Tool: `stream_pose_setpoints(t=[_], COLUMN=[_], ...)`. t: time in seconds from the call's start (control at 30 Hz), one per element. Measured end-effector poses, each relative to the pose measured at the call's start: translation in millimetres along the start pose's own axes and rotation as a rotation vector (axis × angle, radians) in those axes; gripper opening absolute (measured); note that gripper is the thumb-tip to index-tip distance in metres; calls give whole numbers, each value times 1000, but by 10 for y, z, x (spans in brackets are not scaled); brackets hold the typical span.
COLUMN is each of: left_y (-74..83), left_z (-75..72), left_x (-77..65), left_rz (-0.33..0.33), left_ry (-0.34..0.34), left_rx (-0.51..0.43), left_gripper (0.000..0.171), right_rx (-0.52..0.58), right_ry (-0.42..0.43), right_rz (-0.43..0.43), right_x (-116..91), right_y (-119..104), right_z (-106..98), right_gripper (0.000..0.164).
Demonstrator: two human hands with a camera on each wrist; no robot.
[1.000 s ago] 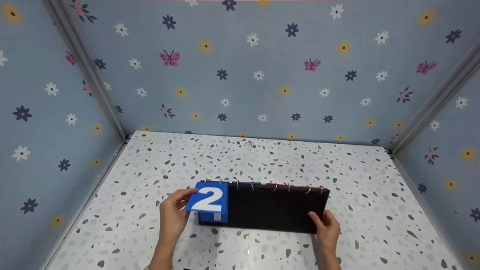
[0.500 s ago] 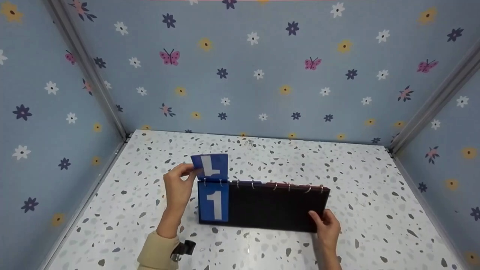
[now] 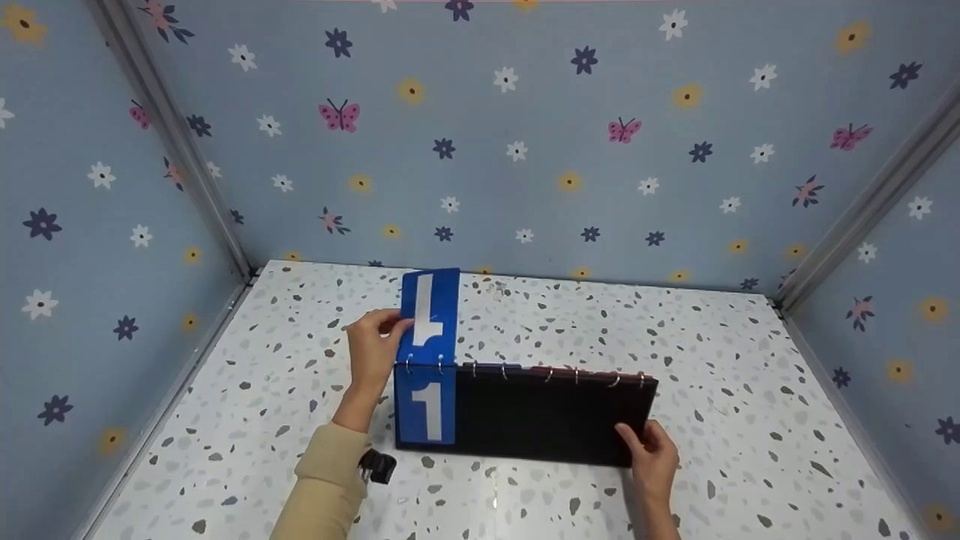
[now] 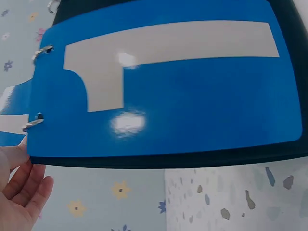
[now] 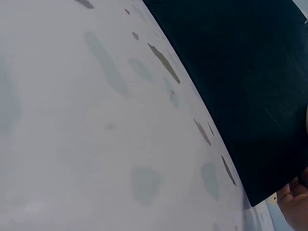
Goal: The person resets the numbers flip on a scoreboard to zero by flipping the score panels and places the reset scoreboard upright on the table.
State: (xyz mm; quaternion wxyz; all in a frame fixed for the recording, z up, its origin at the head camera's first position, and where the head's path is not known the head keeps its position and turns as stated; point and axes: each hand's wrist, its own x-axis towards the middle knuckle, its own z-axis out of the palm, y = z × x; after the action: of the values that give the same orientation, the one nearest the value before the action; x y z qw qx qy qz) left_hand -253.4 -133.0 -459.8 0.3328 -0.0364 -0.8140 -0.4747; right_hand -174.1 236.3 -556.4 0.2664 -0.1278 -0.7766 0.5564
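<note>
A black flip scoreboard [image 3: 547, 416] stands tilted on the table, its number cards hung on metal rings along the top edge. My left hand [image 3: 371, 349] pinches the left edge of a raised blue number card [image 3: 448, 311], which shows an upside-down white 1. Below the rings, another blue card [image 3: 427, 405] with an upright white 1 lies against the board; it fills much of the left wrist view. At the lower right, my right hand [image 3: 655, 457] grips the scoreboard's side edge, thumb on the front and fingers behind. In the right wrist view, the fingers [image 5: 293, 204] show at the board's edge.
The white speckled table [image 3: 315, 300] is enclosed by blue flower-patterned panels [image 3: 517, 150] at the back and both sides. Metal posts [image 3: 180, 142] stand at the corners. A small black device [image 3: 379, 466] sits on the left wrist.
My left hand has lifted the blue card that showed a 2 and turned it up over the rings, uncovering the 1 beneath. The right hand has stayed on the scoreboard.
</note>
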Motion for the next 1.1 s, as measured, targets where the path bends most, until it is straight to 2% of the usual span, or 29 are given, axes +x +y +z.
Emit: stream_pose_setpoints(t=[0.1,0.33,0.5,0.6,0.73,0.87,1.1], left_y=[-44,-102,-116,-102,-68,-19,70], left_z=[29,25,-2,-28,-82,-146,-209], left_x=[1,1,-5,-24,-83,-188,-469], left_rz=[-63,-206,-261,-263,-201,-146,-130], left_ry=[-33,-104,-160,-180,-156,-91,37], left_rx=[9,57,80,112,139,104,26], left_gripper=[16,20,20,21,20,17,12], right_rx=[-8,-16,-29,-33,-46,-45,-23], right_ry=[-2,-12,-2,4,2,0,12], right_rz=[-6,39,47,49,71,83,55], right_x=[-24,47,68,64,61,66,61], right_y=[-100,150,220,218,219,232,233], right_z=[-3,10,27,29,36,38,46], right_gripper=[17,19,22,22,20,20,19])
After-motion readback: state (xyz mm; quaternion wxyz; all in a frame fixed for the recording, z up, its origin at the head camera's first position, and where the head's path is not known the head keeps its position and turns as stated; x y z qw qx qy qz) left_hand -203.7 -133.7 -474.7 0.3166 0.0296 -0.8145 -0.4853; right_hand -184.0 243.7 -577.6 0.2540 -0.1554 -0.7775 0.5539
